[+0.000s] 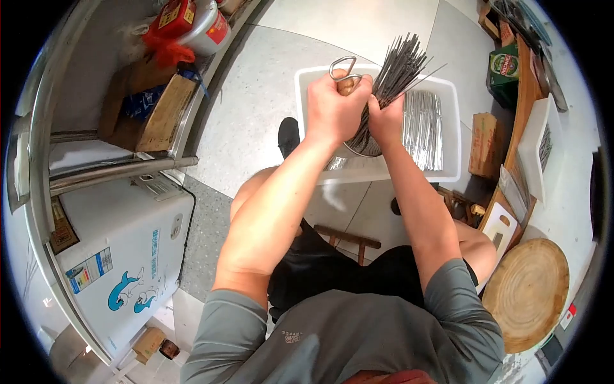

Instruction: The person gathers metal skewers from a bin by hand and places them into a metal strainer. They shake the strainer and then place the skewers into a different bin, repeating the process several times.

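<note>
Over a white plastic tub (454,128) on the floor, both my hands are close together. My left hand (334,109) is closed around the wooden handle of a strainer, and a bent wire loop (343,62) sticks out above the fist. The strainer's round, mesh-like rim (364,152) shows below, between my wrists. In my right hand (387,121) is a thick bundle of thin dark skewers (401,69), fanned at the top, lower ends down at the strainer. Shiny metal skewers (422,131) lie side by side in the tub's right part.
A low wooden stool (348,237) stands below the tub. To the left are a white appliance (128,256), an opened cardboard box (150,109) and a white bucket (208,32). On the right stand a carton (483,146), a round wooden board (527,294) and a white tray (537,150).
</note>
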`<state>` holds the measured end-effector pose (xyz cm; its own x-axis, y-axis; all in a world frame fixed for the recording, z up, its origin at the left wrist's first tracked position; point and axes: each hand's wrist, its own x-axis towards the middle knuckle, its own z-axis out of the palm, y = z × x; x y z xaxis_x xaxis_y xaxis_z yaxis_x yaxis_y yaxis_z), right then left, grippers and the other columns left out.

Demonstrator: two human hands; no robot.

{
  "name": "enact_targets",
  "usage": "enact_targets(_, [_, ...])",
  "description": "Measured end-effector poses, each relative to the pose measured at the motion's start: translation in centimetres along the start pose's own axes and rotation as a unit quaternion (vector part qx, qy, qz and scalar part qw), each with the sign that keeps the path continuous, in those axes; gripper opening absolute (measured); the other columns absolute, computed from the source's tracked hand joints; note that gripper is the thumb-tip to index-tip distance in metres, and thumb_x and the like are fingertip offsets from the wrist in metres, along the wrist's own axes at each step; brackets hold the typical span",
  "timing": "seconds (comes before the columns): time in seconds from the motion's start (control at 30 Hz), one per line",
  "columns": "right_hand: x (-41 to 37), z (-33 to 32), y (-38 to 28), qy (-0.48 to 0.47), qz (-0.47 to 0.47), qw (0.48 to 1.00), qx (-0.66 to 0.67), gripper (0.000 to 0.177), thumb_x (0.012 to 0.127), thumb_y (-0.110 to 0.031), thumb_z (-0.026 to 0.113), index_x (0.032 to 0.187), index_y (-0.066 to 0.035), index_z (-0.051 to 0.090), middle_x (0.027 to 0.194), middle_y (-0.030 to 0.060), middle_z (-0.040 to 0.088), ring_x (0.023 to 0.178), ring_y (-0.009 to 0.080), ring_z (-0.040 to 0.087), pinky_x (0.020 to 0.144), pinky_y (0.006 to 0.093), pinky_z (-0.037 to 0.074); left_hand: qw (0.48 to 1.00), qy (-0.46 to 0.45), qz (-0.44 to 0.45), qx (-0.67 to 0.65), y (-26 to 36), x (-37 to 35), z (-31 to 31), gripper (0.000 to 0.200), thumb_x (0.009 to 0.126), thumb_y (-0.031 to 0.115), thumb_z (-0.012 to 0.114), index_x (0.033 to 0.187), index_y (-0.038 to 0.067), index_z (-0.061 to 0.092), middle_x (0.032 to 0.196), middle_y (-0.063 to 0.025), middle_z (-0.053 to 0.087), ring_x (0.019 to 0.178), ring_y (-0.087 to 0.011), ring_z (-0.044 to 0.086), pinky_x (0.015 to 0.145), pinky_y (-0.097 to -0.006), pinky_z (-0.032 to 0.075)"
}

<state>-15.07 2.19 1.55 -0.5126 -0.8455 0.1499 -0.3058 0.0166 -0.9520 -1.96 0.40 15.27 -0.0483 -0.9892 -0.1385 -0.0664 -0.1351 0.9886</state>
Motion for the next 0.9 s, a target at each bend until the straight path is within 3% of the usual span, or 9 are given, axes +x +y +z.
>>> enact_targets(0.43, [-0.2, -0.6, -1.8, -0.044, 0.044, 0.996, -0.060, 0.042, 0.081, -0.015, 0.065, 0.112, 0.001, 0.042, 0.096, 0.0207, 0.063, 0.086, 0.0363, 0.062, 0.077, 0.0416, 0.048, 1.000, -0.013, 0.026, -0.007, 0.3, -0.4, 0.3, 0.026, 0.081, 0.016, 0.067, 0.062, 0.003, 0.054, 0.052, 0.0007, 0.055, 0.050, -0.0053, 0.044, 0.048, -0.0254, 0.038])
enact_targets(0.53, [-0.2, -0.6, -1.8, -0.055, 0.017, 0.993, -0.101, 0.043, 0.079, -0.014, 0.068, 0.111, 0.001, 0.044, 0.096, 0.0210, 0.062, 0.086, 0.0364, 0.062, 0.077, 0.0421, 0.048, 1.000, -0.018, -0.003, 0.009, 1.0, -0.6, 0.1, 0.026, 0.081, 0.016, 0.066, 0.063, 0.003, 0.054, 0.053, 0.0006, 0.055, 0.050, -0.0052, 0.044, 0.048, -0.0254, 0.038])
enact_targets(0.9, [0.0, -1.3, -1.2, -0.040, -0.042, 0.983, -0.173, 0.044, 0.073, -0.014, 0.073, 0.111, -0.001, 0.055, 0.103, 0.0172, 0.057, 0.098, 0.0342, 0.057, 0.085, 0.0399, 0.046, 1.000, -0.021, 0.020, -0.009, 0.3, -0.3, 0.5, 0.022, 0.078, 0.017, 0.069, 0.067, 0.001, 0.058, 0.058, 0.0001, 0.058, 0.055, -0.0053, 0.049, 0.053, -0.0249, 0.043])
